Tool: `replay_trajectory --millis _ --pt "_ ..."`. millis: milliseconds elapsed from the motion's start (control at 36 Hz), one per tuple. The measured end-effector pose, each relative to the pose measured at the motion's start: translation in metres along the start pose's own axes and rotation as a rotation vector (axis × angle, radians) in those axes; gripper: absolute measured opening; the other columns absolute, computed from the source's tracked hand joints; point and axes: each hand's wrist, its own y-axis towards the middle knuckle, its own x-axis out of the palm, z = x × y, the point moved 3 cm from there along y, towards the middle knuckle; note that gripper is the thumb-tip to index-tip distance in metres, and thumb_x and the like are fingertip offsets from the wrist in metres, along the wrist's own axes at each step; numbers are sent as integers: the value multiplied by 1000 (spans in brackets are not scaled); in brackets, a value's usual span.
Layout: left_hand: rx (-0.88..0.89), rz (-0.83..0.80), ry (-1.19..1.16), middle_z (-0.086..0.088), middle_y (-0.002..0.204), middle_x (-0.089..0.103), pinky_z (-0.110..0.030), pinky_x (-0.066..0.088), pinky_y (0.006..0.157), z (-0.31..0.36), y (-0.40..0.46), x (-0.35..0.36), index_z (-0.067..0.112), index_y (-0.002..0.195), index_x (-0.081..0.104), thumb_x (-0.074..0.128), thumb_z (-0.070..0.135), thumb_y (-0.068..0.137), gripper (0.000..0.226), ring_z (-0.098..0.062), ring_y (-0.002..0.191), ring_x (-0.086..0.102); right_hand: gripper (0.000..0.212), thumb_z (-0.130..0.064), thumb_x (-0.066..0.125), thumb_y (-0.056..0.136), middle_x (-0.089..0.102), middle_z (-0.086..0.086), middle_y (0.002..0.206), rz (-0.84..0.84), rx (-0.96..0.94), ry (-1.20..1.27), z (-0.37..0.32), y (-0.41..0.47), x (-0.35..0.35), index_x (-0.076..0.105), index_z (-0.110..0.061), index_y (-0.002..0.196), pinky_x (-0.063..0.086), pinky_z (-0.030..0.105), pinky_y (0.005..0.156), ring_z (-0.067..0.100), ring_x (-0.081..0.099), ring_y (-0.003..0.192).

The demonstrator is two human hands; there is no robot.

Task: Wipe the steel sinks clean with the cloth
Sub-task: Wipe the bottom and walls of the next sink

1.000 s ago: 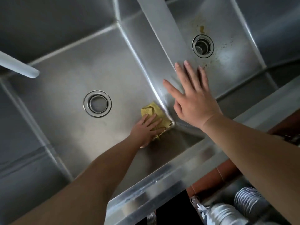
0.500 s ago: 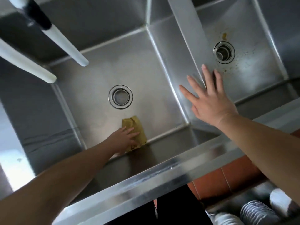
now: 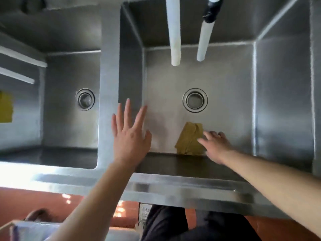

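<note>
A folded yellow cloth (image 3: 189, 139) lies on the floor of the steel sink basin (image 3: 229, 80), near its front wall and just in front of the round drain (image 3: 194, 100). My right hand (image 3: 216, 145) reaches in from the right and presses its fingers on the cloth's right side. My left hand (image 3: 129, 136) is spread flat with straight fingers over the steel divider (image 3: 108, 75) at this basin's left wall. A second basin (image 3: 66, 129) with its own drain (image 3: 85, 99) lies to the left.
Two white spout pipes (image 3: 174, 32) (image 3: 205, 42) hang over the back of the basin. The sink's front rim (image 3: 173, 185) runs across below my arms. A yellow patch (image 3: 6, 106) shows at the far left edge. Red-brown floor lies beneath.
The view has swung round. Earlier my left hand pressed the cloth and my right hand rested on a divider; now my right hand is on the cloth and my left on a divider.
</note>
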Motion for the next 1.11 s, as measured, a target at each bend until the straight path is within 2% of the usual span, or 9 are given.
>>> replay_trajectory --millis 83,194,306,417,556,694,944,1056,1111 --pt "-116 109 43 -11 165 6 -45 -1 122 -41 3 -13 28 156 22 52 41 90 73 -32 152 2 51 -9 53 92 28 14 154 5 -143 -245 -17 33 -5 46 -22 141 15 60 117 39 19 144" --pt "-171 75 39 -10 165 5 -47 3 123 -76 7 2 22 158 12 38 50 91 77 -31 152 1 45 -21 46 99 30 10 154 -127 -310 -472 -29 71 11 43 -23 144 21 64 112 39 23 143" --pt "-174 109 -47 -8 165 13 -46 8 123 -83 2 17 20 157 18 42 47 87 78 -27 153 8 39 -42 42 99 36 5 150 -123 -358 -459 -39 89 13 48 -36 137 25 59 104 40 25 139" --pt "-146 173 -89 -8 163 21 -50 12 122 -85 0 15 19 155 29 46 41 83 77 -29 151 14 41 -27 46 98 30 11 154 -114 -481 -518 -49 98 19 46 -33 139 25 58 105 40 21 142" --pt "-161 164 -103 -8 163 21 -51 18 121 -85 4 15 22 155 29 49 39 80 80 -30 150 19 50 -32 47 96 19 14 158 -102 -388 -398 -82 109 17 38 -33 145 19 60 109 41 14 145" --pt "-173 150 -118 -7 163 21 -51 20 120 -86 5 14 25 155 29 51 38 79 79 -31 148 25 58 -44 54 90 21 15 156 -23 -204 -165 -130 139 8 33 -37 144 27 58 101 44 21 139" --pt "-191 117 -111 -7 162 22 -50 22 119 -86 7 10 27 154 29 54 37 76 83 -32 143 35 41 -25 40 99 38 12 135 254 246 322 -145 218 -77 41 -36 138 34 54 96 40 37 120" --pt "-195 128 -124 -7 162 24 -50 23 118 -86 7 8 26 153 32 57 35 73 85 -31 142 37 44 -48 47 91 43 6 131 369 398 626 -110 247 -124 40 -49 135 32 54 93 37 39 120" --pt "-198 116 -128 -7 162 24 -50 23 118 -86 7 9 27 153 32 58 35 73 84 -31 142 36 51 -61 52 82 47 4 127 346 364 634 -93 253 -136 43 -49 131 35 53 93 36 41 119"
